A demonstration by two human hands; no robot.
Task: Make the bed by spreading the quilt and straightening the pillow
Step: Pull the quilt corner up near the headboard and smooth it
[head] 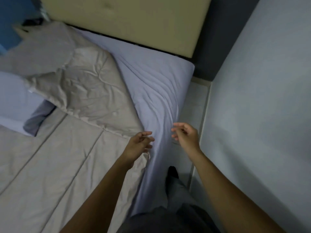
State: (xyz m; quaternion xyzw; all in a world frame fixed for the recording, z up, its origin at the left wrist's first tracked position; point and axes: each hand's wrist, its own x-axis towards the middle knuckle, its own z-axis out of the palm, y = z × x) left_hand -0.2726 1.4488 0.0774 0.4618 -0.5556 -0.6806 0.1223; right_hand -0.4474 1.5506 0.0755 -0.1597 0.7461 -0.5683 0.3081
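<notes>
Forearms rise from the bottom edge of the frame, with dark clothing between them and a foot (172, 173) in a dark sock on the pale tiled floor (195, 105) in the lower centre. The left hand (139, 144) is just right of centre, over the near edge of the quilt (50, 165). Its fingers are loosely spread and hold nothing, and whether they brush the cloth cannot be told. The right hand (186, 135) is just beside it, over the side of the bed, with its fingers apart and slightly bent, also holding nothing.

The beige quilt covers the lower left of the frame in broad stitched bands. Its upper part is folded back on itself into a rumpled flap at the centre left. A small white patch at the flap's left tip may be a label, but it is too blurred to read. To the right of the quilt the pale lilac sheet (151, 78) lies bare and creased, running up to the bed's corner.

At the left edge sits the pillow (11, 100) — pale, partly under the flap — with a darker grey-blue cloth (39, 117) beside it. Further up, a yellowish padded headboard (134, 22) spans the top of the frame, with a dark panel (223, 31) to its right. A pale wall (262, 98) fills the right side — and something blue (8, 22) shows in the upper left corner.
</notes>
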